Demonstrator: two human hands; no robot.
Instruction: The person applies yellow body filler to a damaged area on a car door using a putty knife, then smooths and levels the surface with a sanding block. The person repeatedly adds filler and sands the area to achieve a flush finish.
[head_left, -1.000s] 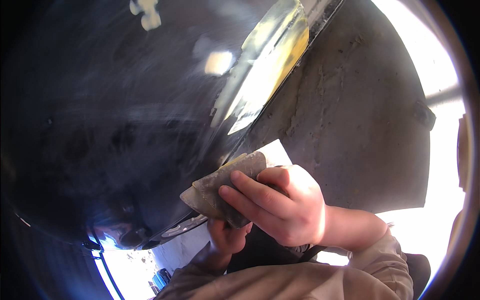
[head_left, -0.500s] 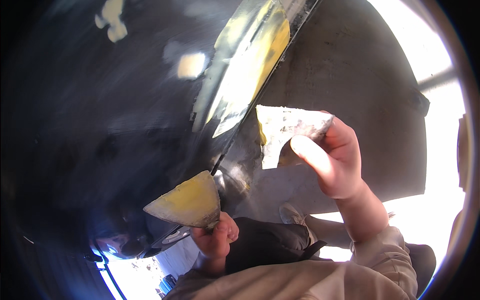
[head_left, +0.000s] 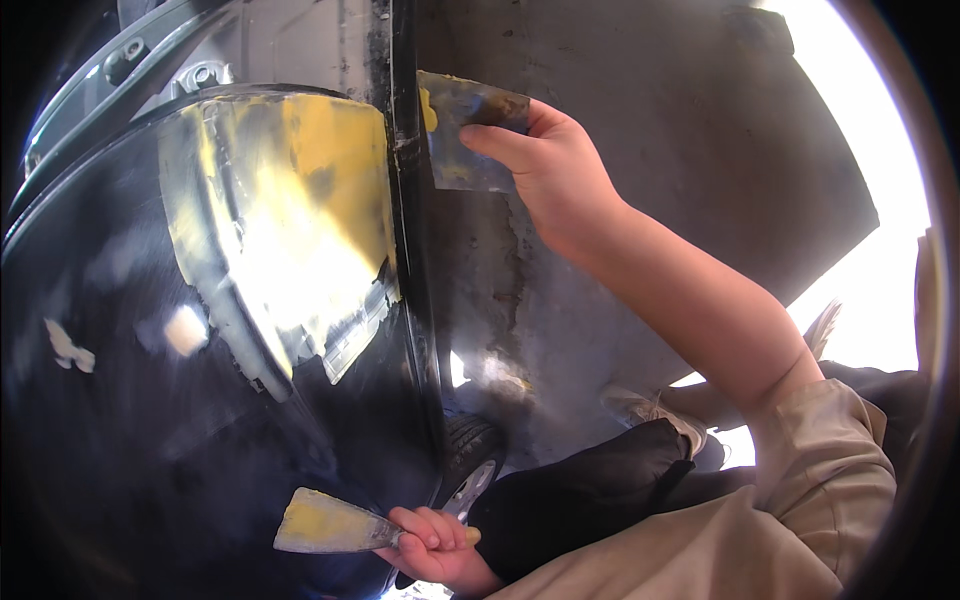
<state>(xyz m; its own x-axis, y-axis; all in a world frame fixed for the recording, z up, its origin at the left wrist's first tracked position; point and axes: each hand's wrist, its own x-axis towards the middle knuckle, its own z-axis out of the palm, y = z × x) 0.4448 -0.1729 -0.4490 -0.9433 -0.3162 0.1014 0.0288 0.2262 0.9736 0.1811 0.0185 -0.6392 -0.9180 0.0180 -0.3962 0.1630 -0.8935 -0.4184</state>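
My left hand [head_left: 435, 545] is wrapped round the handle of a putty knife [head_left: 330, 522], low in front of the dark car panel [head_left: 130, 450]. Yellow filler coats the knife's blade. My right hand [head_left: 565, 185], reaching up and forward, pinches a flat rectangular filler spreader [head_left: 460, 105] between thumb and fingers. A dab of yellow filler clings to the spreader's left edge, close to the panel's right edge. To its left lies a broad patch of yellow and pale filler [head_left: 335, 145] on the panel, partly washed out by bright sunlight.
Metal parts with bolts [head_left: 205, 75] show beyond the panel at the far left. A wheel [head_left: 475, 465] stands below the panel's edge. Grey concrete floor [head_left: 690, 200] spreads to the right, with my shoe [head_left: 655, 415] on it. Small pale spots [head_left: 70, 347] mark the panel.
My view has turned and shifted, so the filler patch and bolted parts show more fully. My right hand has extended forward with the spreader to the panel's edge. The putty knife now sits lower.
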